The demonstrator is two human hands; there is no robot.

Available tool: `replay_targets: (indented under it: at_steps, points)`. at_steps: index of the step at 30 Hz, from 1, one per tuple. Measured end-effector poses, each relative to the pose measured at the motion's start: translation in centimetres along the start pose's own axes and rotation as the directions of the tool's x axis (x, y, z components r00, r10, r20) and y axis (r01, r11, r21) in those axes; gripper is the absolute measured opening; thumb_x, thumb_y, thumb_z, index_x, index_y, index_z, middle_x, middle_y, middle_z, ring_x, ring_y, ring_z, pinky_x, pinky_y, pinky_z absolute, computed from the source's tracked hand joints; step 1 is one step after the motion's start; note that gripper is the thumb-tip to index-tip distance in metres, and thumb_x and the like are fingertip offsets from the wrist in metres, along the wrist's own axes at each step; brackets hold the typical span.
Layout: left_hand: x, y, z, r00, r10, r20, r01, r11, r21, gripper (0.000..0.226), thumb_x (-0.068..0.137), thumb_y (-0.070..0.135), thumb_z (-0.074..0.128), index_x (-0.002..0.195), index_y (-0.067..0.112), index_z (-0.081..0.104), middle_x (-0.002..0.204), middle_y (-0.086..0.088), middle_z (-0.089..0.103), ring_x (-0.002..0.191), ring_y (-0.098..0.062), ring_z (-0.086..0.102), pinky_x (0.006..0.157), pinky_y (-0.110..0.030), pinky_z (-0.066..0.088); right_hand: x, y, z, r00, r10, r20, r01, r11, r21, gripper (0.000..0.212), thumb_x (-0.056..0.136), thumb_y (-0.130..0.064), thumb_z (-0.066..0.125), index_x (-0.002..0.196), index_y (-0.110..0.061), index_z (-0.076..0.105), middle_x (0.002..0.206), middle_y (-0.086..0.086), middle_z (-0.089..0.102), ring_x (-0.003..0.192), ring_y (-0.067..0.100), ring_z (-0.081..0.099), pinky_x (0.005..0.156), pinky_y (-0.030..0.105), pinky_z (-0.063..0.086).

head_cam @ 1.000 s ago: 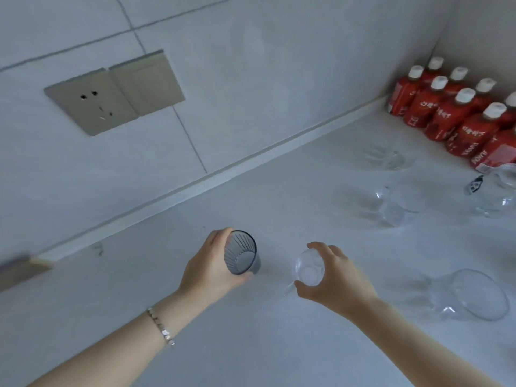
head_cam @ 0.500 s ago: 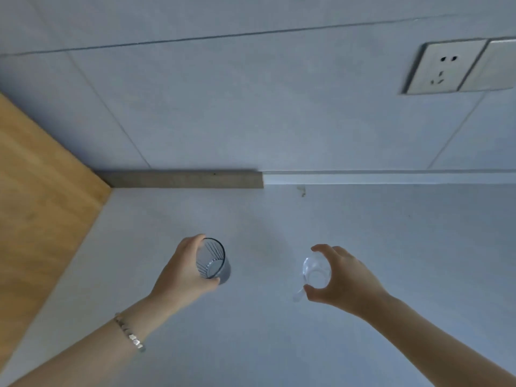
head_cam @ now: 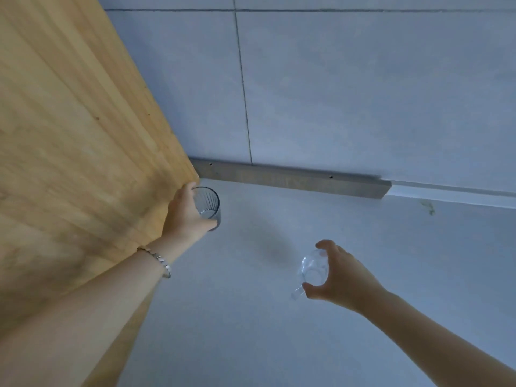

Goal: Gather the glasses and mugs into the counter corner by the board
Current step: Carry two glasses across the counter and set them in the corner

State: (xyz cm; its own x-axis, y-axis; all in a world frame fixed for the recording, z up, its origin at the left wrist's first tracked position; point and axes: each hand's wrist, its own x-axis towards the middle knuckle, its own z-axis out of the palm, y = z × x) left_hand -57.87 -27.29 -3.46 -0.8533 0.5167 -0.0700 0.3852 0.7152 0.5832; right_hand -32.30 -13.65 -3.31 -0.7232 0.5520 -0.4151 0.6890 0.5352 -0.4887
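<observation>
Left hand grips a ribbed grey glass in the far corner beside the board; right hand holds a clear mug, seemingly above the bench. No writing visible.

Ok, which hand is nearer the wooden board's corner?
Left. The left hand, holding the dark ribbed glass, sits right beside the wooden board; the right hand, holding the clear glass mug, is well clear.

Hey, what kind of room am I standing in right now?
Most likely a kitchen: a pale counter meets a tiled wall, a wooden board stands at the corner, and your hands hold a ribbed glass and a clear mug.
</observation>
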Motion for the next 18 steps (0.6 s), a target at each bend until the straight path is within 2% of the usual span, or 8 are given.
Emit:
replay_targets:
  at_steps: [3,6,9,11,14,15,18]
  points:
    - [4.4,-0.6,0.5,0.999,-0.031,-0.016,0.03,0.999,-0.031,0.081,0.058,0.009,0.079,0.128,0.008,0.041,0.13,-0.013,0.049,0.121,-0.031,0.047,0.1,-0.038,0.043,2.7,-1.9,0.8,0.999,0.03,0.016,-0.03,1.0,0.006,0.078,0.065,-0.044,0.074,0.13,-0.02,0.037,0.128,-0.004,0.053,0.109,0.016,0.055,0.087,0.023,0.046]
    - [7.8,-0.8,1.4,0.999,-0.043,0.019,0.044,0.998,-0.047,0.081,0.061,0.006,0.077,0.132,0.009,0.038,0.134,-0.011,0.046,0.125,-0.028,0.045,0.097,-0.034,0.042,6.2,-3.9,1.0,0.999,0.044,0.012,-0.044,0.999,0.019,0.078,0.064,-0.042,0.076,0.128,-0.02,0.038,0.126,-0.001,0.052,0.11,0.018,0.055,0.09,0.027,0.048]
    - [9.9,-1.0,2.3,0.999,-0.044,0.029,0.045,0.997,-0.055,0.08,0.062,0.004,0.076,0.132,0.008,0.038,0.131,-0.011,0.047,0.121,-0.027,0.047,0.083,-0.026,0.038,10.1,-6.1,0.9,0.999,0.034,-0.016,-0.034,0.999,0.022,0.079,0.065,-0.039,0.077,0.131,-0.019,0.038,0.13,0.001,0.046,0.11,0.021,0.055,0.089,0.028,0.047]
    - [11.0,-1.3,2.7,0.999,-0.043,0.016,0.044,0.997,-0.059,0.078,0.061,0.004,0.077,0.129,0.007,0.04,0.129,-0.011,0.048,0.119,-0.027,0.048,0.084,-0.026,0.038,13.0,-7.8,0.7,0.999,0.029,-0.044,-0.027,0.999,0.042,0.081,0.065,-0.037,0.077,0.134,-0.02,0.038,0.133,0.003,0.039,0.108,0.024,0.057,0.089,0.031,0.05]
    - [12.0,-1.7,2.8,0.999,-0.041,0.031,0.042,0.998,-0.055,0.083,0.063,0.007,0.076,0.135,0.007,0.036,0.136,-0.012,0.043,0.129,-0.026,0.041,0.099,-0.028,0.038,16.8,-10.1,0.8,0.999,0.013,-0.049,-0.01,0.999,0.049,0.084,0.067,-0.038,0.076,0.139,-0.019,0.036,0.134,0.006,0.032,0.106,0.028,0.058,0.091,0.032,0.051]
    - [12.0,-1.9,2.8,0.999,-0.03,0.045,0.032,0.999,-0.04,0.085,0.064,0.008,0.076,0.137,0.008,0.034,0.137,-0.012,0.041,0.129,-0.026,0.04,0.1,-0.028,0.037,17.8,-10.8,0.9,0.999,-0.001,-0.042,0.002,0.999,0.042,0.085,0.068,-0.038,0.075,0.14,-0.018,0.035,0.134,0.006,0.03,0.108,0.028,0.057,0.091,0.032,0.051]
    - [11.9,-2.0,2.7,0.997,-0.008,0.079,0.009,1.0,-0.012,0.085,0.065,0.01,0.075,0.138,0.011,0.032,0.134,-0.013,0.037,0.124,-0.026,0.04,0.089,-0.023,0.035,20.2,-12.7,1.1,0.996,-0.08,-0.028,0.081,0.997,0.003,0.081,0.07,-0.036,0.075,0.137,-0.014,0.036,0.133,0.006,0.03,0.111,0.028,0.053,0.089,0.036,0.053]
